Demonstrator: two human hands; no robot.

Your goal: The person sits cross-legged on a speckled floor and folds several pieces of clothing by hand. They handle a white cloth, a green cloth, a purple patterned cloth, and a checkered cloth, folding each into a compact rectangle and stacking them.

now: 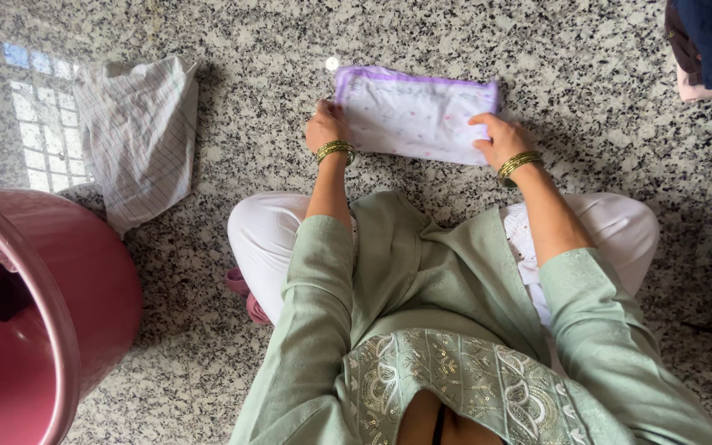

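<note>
Folded cloth — white with a purple border — lies flat on the granite floor, directly ahead of the seated person's knees, its long axis running left to right. The left hand pinches the cloth's left end, fingers closed on the edge; the right hand rests on the cloth's right end, fingers curled over it, the exact hold unclear. Both hands stand equally near. Left of the cloth lies a checked cloth; further left and nearer the person, a pink tub. Right of the cloth, garments — partly out of frame.
</note>
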